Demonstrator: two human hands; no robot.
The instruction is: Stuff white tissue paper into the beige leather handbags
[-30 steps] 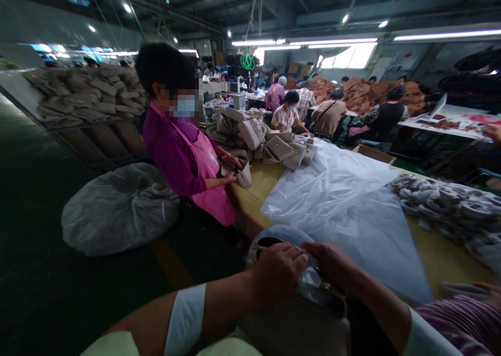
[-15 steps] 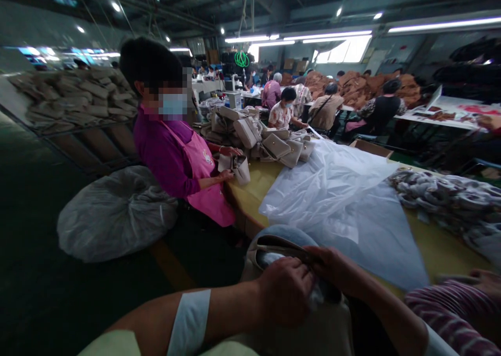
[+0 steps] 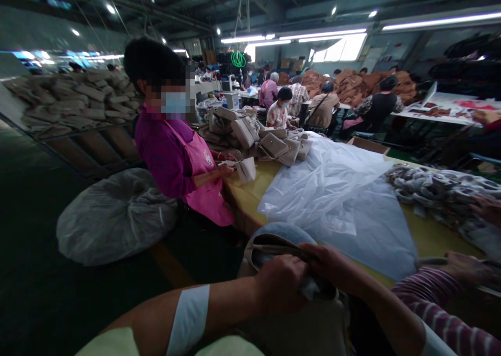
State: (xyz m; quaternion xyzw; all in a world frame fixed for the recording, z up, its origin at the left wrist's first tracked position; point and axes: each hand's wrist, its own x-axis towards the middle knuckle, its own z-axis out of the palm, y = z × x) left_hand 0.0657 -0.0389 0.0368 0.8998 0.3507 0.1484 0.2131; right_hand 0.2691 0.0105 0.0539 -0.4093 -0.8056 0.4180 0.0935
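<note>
At near edge of yellow-topped counter, beige leather handbag sits open against person's body. Left hand: fingers curled, pressed on white plastic wad in bag's mouth. Right hand: fingers pinching bag's rim. Clear plastic sheet lies just beyond bag; co-worker's striped sleeve sits to right, w/ hand on counter.

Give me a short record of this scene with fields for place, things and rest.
Place: factory hall, rows of seated workers
Things: left hand and right hand hold the open top of a beige handbag, white filling at its mouth
Rest: co-worker in pink apron holding a small bag; beige handbags on yellow table; clear plastic sheet; grey sack on floor; striped-sleeved arm
</note>
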